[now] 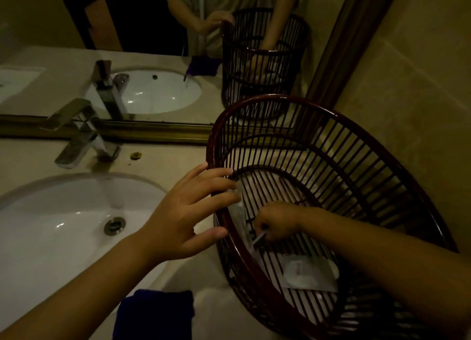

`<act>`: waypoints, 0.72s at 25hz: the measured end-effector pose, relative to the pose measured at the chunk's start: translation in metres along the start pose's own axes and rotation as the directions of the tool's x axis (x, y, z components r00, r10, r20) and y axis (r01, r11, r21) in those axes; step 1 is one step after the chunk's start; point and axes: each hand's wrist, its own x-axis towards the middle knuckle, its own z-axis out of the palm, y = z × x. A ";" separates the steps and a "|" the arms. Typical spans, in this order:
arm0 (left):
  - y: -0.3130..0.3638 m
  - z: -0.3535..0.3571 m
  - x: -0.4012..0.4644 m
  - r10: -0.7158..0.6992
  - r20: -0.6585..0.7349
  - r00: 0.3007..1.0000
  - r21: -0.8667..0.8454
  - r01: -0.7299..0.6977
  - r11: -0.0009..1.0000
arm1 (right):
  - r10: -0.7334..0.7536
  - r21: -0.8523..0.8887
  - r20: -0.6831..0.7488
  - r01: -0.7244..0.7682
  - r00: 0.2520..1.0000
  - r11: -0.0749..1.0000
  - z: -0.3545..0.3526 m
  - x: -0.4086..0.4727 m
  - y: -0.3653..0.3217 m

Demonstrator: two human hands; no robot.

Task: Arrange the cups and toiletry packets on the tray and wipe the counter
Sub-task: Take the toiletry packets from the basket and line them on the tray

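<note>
Now | right hand (276, 221) is pinching a small packet (258, 239) inside basket (331, 115) | flat packet (309, 272) is lying nearer, rightward | left hand (183, 215), fingers straight, is touching rim.

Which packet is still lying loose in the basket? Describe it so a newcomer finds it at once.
Start at the white sink, then go right to the dark slatted basket on the counter. Inside, the right hand pinches a small item; the flat white packet lies on the basket floor just nearer the camera. It is the widest pale rectangle there and no hand touches it.
</note>
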 end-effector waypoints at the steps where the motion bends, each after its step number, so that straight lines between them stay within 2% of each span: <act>1: 0.000 0.000 0.000 0.004 -0.002 1.000 -0.002 -0.004 1.000 | 0.013 0.091 0.003 -0.013 1.000 0.996 -0.003 -0.003 0.003; 4: -0.001 0.002 0.000 0.023 -0.012 1.000 -0.009 -0.024 1.000 | 0.160 0.373 -0.125 -0.103 0.979 0.922 -0.024 -0.020 0.021; 7: -0.002 0.003 0.000 0.013 -0.021 1.000 -0.037 -0.014 0.999 | 0.321 0.587 -0.268 -0.110 0.908 0.802 -0.034 -0.032 0.032; 12: 0.001 0.003 0.000 -0.021 -0.035 0.999 -0.054 0.019 0.998 | 0.397 0.816 -0.233 -0.044 0.888 0.577 -0.032 -0.024 0.016; 15: 0.005 0.005 -0.002 -0.044 -0.062 0.997 -0.091 0.038 0.995 | 0.424 0.931 -0.179 0.015 0.888 0.364 -0.023 -0.008 -0.006; 16: 0.005 0.005 -0.004 -0.051 -0.069 0.996 -0.100 0.044 0.994 | 0.436 0.947 -0.152 0.004 0.887 0.321 -0.015 -0.001 -0.014; 18: 0.003 0.002 -0.007 -0.056 -0.071 0.996 -0.089 0.050 0.995 | 0.487 0.945 -0.097 -0.074 0.868 0.320 0.003 0.014 -0.028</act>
